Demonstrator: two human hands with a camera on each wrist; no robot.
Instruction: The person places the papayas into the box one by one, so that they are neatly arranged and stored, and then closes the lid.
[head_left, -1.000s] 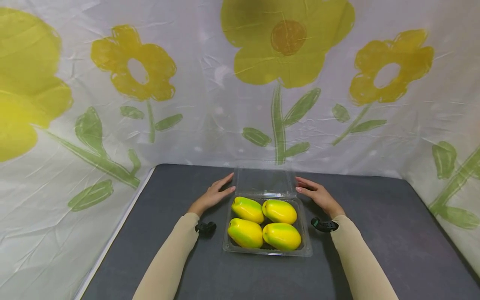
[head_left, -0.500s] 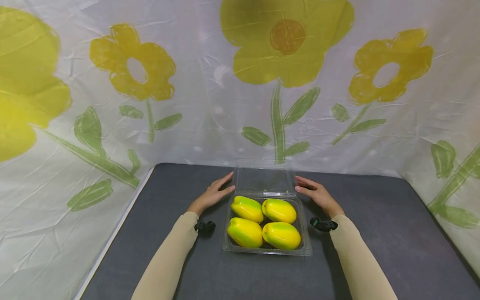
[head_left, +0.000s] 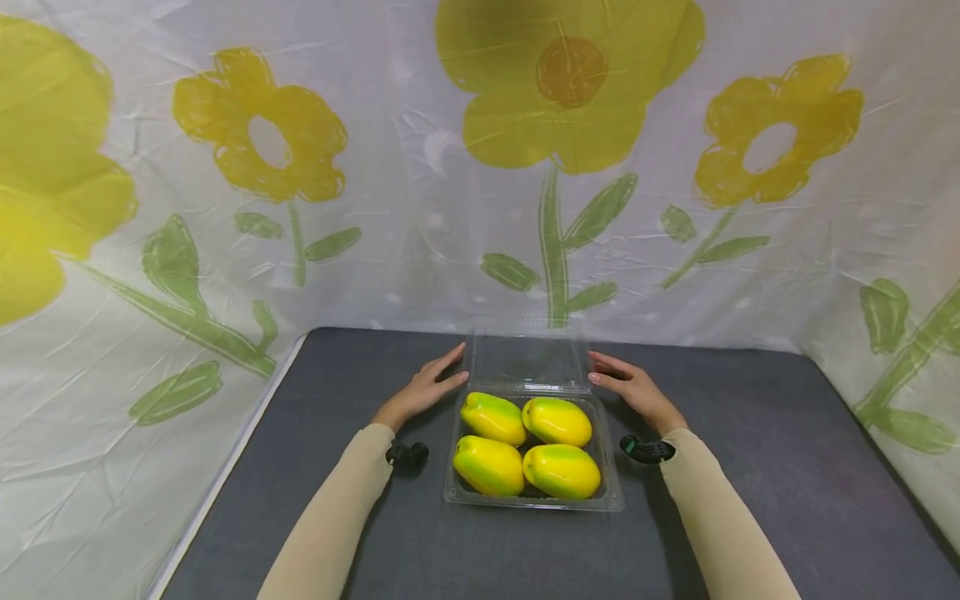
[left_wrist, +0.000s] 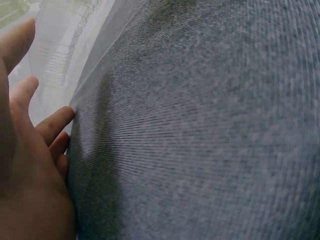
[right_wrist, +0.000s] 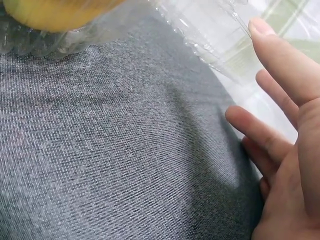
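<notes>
A clear plastic clamshell container (head_left: 534,505) sits on the dark table, its hinged lid (head_left: 528,360) raised at the back. Inside its base lie several oblong yellow-green fruits (head_left: 562,472), arranged in two rows. My left hand (head_left: 422,392) is at the lid's left side, thumb and fingers extended with the tips right at the edge. On the opposite side, my right hand (head_left: 636,392) mirrors it. In the right wrist view, the thumb (right_wrist: 285,57) reaches the lid's edge while the other fingers spread loosely behind. Neither hand curls round anything.
Grey ribbed cloth covers the table (head_left: 750,433). Behind and at both sides hangs a white curtain (head_left: 405,208) printed with yellow flowers. Black bands (head_left: 648,450) are worn on both wrists, over beige sleeves.
</notes>
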